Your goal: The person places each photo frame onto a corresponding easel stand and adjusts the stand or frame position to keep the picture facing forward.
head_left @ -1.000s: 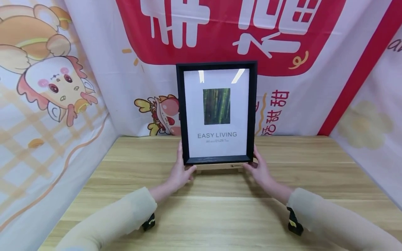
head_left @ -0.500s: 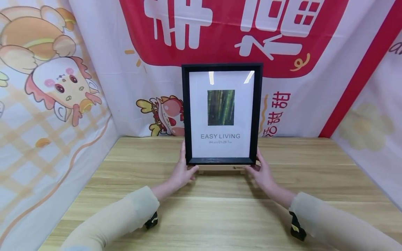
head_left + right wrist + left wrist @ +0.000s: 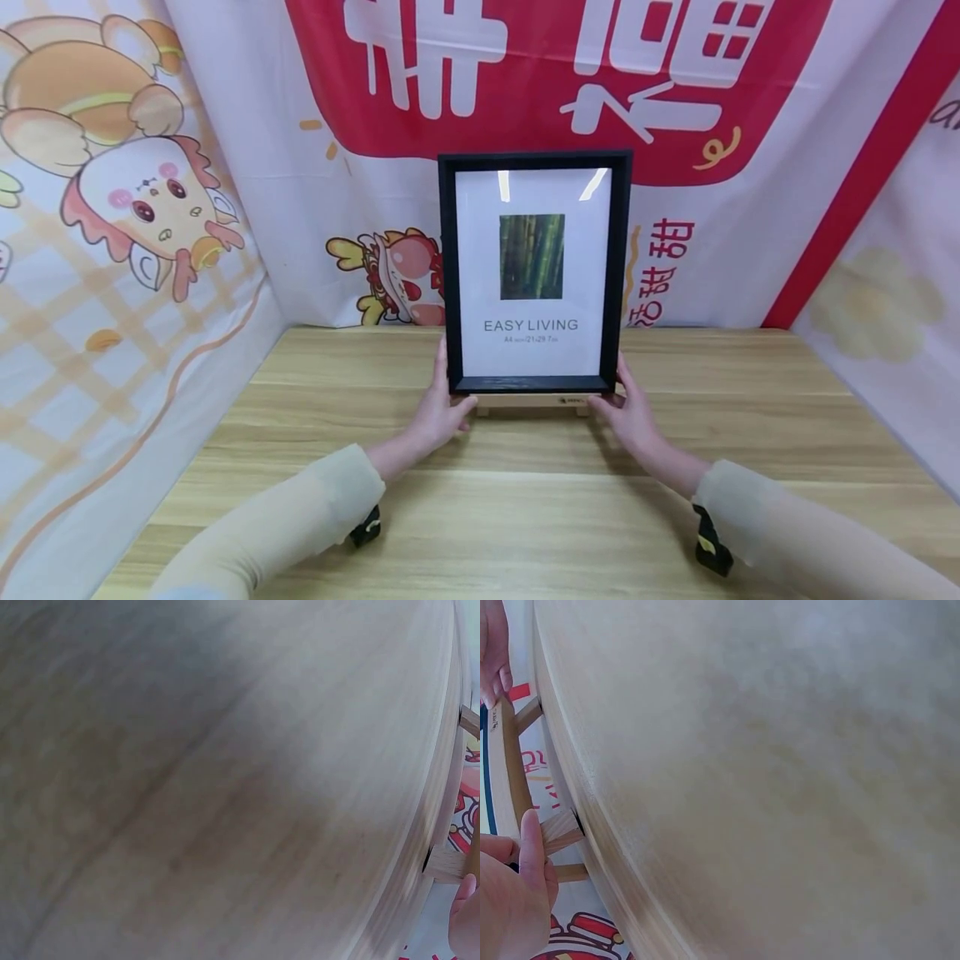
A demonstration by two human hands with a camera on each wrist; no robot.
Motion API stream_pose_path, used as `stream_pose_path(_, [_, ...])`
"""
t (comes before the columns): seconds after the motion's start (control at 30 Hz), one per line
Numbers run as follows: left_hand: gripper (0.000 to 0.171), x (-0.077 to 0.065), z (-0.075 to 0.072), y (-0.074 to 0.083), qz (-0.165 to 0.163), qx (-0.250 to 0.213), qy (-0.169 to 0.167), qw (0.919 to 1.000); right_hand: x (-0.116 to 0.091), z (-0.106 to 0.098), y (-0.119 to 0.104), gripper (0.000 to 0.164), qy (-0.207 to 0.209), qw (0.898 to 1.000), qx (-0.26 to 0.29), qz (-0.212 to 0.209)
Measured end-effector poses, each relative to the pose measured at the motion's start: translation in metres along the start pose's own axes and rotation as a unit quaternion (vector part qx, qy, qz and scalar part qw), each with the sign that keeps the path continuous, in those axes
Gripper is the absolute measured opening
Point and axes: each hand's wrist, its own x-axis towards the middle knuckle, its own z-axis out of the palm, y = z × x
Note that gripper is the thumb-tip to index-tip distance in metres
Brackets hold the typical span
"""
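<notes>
A black picture frame (image 3: 447, 275) stands upright at the back of the table, showing a bamboo picture and the words EASY LIVING. Its lower edge rests on the ledge of a small wooden easel (image 3: 525, 401), whose legs (image 3: 564, 828) reach the tabletop. My left hand (image 3: 435, 410) grips the easel at the lower left corner, thumb on the front of the ledge and fingers up along the frame's side. At the lower right corner, my right hand (image 3: 630, 414) holds it in the same way. The frame hides most of the easel.
The wood-grain table (image 3: 525, 508) extends in front of the easel and to both sides. Behind it hangs a printed red and white cloth (image 3: 360, 183). More printed cloth (image 3: 97, 275) closes off the left and right sides.
The frame and easel have shifted slightly to the right with both hands, and the frame's slight lean has straightened. Part of the shift comes from the head view moving.
</notes>
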Motion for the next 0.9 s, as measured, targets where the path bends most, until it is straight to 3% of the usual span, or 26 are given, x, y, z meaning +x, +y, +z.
stream_pose_path(0.33, [0.112, 0.0, -0.0003, 0.0002, -0.007, 0.011, -0.003, 0.9999, 0.0012, -0.0007, 0.0012, 0.094, 0.0, 1.0, -0.007, 0.01])
stream_pose_path(0.73, [0.112, 0.0036, -0.0006, -0.0018, 0.002, 0.001, -0.004, 1.0, 0.0026, -0.0001, 0.0042, 0.091, 0.01, 1.0, -0.005, -0.009])
stream_pose_path(0.9, [0.112, 0.0002, -0.0071, -0.0056, -0.001, 0.042, 0.01, 0.9991, -0.0031, -0.0077, 0.0008, 0.094, 0.001, 1.0, 0.001, 0.003])
